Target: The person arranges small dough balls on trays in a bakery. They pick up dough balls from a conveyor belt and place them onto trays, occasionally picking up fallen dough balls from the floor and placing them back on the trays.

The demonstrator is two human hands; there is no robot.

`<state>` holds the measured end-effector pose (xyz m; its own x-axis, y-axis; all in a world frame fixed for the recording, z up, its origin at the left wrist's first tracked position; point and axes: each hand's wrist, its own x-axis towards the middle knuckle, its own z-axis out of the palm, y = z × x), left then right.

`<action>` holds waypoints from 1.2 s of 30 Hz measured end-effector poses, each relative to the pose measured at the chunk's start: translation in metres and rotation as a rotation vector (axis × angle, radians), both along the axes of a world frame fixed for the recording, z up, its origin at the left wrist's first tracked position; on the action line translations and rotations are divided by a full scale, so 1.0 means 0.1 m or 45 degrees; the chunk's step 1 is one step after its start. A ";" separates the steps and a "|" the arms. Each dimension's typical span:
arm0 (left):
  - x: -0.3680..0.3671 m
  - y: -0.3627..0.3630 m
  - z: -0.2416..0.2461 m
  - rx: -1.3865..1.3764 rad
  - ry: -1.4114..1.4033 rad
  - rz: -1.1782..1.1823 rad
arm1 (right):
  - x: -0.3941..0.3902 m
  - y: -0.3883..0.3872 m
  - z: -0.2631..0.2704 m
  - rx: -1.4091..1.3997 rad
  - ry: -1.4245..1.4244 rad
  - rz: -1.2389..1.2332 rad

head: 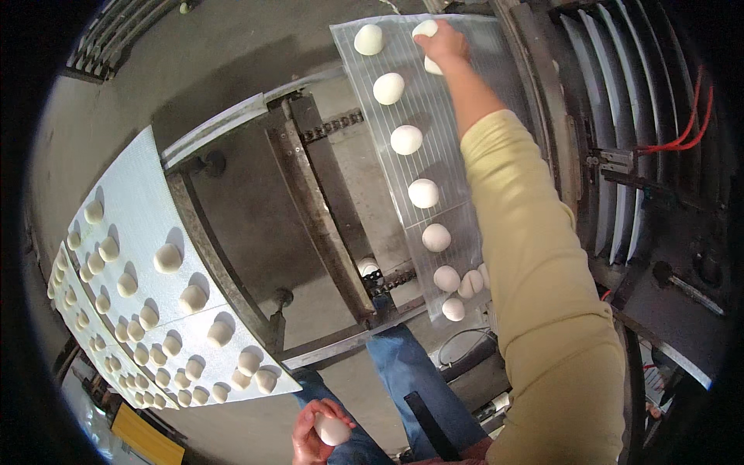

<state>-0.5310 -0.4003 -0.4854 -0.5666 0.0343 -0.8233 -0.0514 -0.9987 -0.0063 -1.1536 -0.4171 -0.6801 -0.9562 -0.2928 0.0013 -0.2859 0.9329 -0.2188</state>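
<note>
My left hand (307,433) is low in the picture in front of my jeans, its fingers curled around a smooth white dough-like ball (333,430). At the far end of a translucent ribbed sheet (372,125), my right hand (447,45) has its thumb and fingers on another white ball (425,29). One more ball (432,65) shows partly beneath that wrist. Down the sheet runs a row of separate balls, among them a ball (406,140) near the middle. Several sit close together at the near end, including a creased one (471,284). My right sleeve covers part of the sheet.
On the left, a pale textured sheet (174,273) carries many white balls. A metal frame with a crossbar (319,203) and drive chains (334,125) spans the gap between the sheets. Curved metal slats (604,116) and red tubes (691,128) stand at the right.
</note>
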 end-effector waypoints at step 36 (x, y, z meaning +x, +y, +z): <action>-0.64 0.02 0.46 -1.107 0.274 -0.687 | 3.70 1.72 1.51 -1.596 -1.412 -0.513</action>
<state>-0.5952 -0.3982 -0.4396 -0.7898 -0.2293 -0.5688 -0.4066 -0.4986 0.7656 -0.7836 -0.2447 -0.5290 -0.6659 -0.3889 -0.6366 0.6842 0.0218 -0.7290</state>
